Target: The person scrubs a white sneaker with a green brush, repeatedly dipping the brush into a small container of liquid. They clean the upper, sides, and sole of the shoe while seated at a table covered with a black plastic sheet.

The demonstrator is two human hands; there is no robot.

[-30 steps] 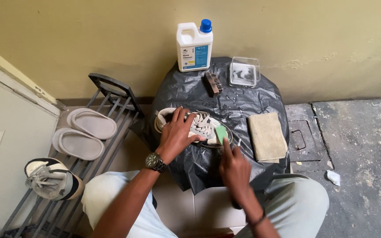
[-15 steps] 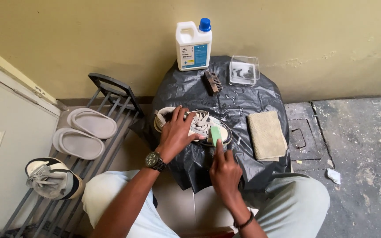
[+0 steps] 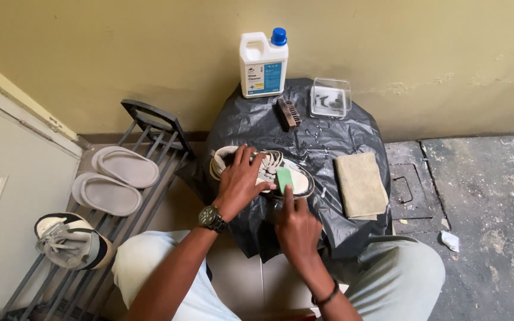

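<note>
— What do the hands have?

— I see one sneaker (image 3: 263, 169) lying on its side near the front edge of the bench (image 3: 328, 142), which is wrapped in a black plastic sheet. My left hand (image 3: 240, 184) lies flat over the sneaker with fingers spread, pressing it down. My right hand (image 3: 295, 226) is closed round one small green block (image 3: 284, 178), forefinger laid along it, and the block's end touches the sneaker's side.

— What else is on the bench? Count it.

— One white jug (image 3: 263, 64) with a blue cap stands at the back, against the wall. Just right of it lies one dark brush (image 3: 288, 112), then one clear tub (image 3: 330, 98); I cannot tell what is in the tub. One tan cloth (image 3: 360, 184) lies folded flat on the right, near the sneaker but apart from it. Water drops sit on the plastic between brush and cloth.

— And off the bench?

— One metal rack (image 3: 150, 128) stands to the left. On it I count two grey slippers (image 3: 114, 178), side by side, and lower down one more sneaker (image 3: 72, 241), grey and white. One watch (image 3: 212, 219) is on the left wrist, one dark band (image 3: 327, 295) on the right.
</note>
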